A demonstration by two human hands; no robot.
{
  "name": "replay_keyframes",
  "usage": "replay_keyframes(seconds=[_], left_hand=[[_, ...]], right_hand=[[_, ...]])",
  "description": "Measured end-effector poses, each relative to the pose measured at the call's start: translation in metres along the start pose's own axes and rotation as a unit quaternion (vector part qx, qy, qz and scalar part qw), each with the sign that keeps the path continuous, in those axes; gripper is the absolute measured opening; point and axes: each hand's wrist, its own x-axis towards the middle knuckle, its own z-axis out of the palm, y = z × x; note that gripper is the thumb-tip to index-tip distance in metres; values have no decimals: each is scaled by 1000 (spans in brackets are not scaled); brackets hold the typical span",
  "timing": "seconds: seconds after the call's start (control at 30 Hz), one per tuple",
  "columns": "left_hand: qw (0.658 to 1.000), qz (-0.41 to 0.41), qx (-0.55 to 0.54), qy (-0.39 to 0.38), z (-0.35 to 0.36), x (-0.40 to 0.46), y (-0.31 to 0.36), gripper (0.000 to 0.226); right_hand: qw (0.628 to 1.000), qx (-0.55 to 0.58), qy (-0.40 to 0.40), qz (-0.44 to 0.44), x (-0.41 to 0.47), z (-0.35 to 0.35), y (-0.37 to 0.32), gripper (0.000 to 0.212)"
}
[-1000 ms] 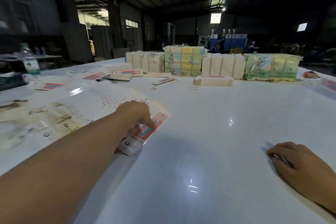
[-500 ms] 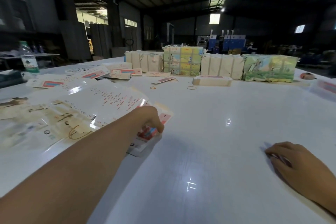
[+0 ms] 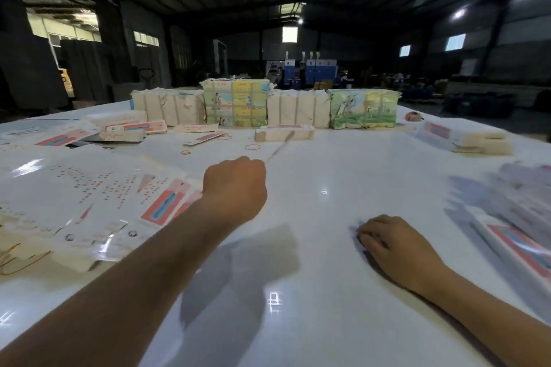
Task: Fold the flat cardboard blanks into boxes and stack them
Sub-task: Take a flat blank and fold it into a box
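Left hand (image 3: 235,185) is up off the white table (image 3: 328,292), fingers curled round a flat cardboard blank (image 3: 280,148) seen edge-on, a thin blurred sliver poking up and away from the knuckles. Right hand (image 3: 396,247) lies on the tabletop well to the right, fingers loosely curled, gripping nothing I can make out. A spread of blanks (image 3: 161,211) with red-and-blue panels sits just left of the raised wrist; more blanks (image 3: 518,247), blurred, lie right of the resting hand. Far across the table, banded bundles (image 3: 235,103) stand in a row, two with coloured pictures. Printing on the blanks shows as red dots and marks, too blurred to read. Rubber bands (image 3: 252,146) lie beyond the raised hand.
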Motion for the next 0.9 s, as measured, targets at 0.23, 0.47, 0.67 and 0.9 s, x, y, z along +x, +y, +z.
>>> replay_keyframes(seconds=[0.23,0.47,0.67,0.9], left_hand=[[958,223,-30,178,43,-57,80,45],[973,219,-44,52,59,-62,80,70],[978,168,-109,64,69,-56,71,105],[973,120,-184,69,61,-47,64,82]], right_hand=[[666,699,48,255,5,-32,-10,45],[740,629,53,232,2,-25,-12,25],[759,615,38,212,3,-23,-9,20],[819,503,221,166,-3,-26,0,15]])
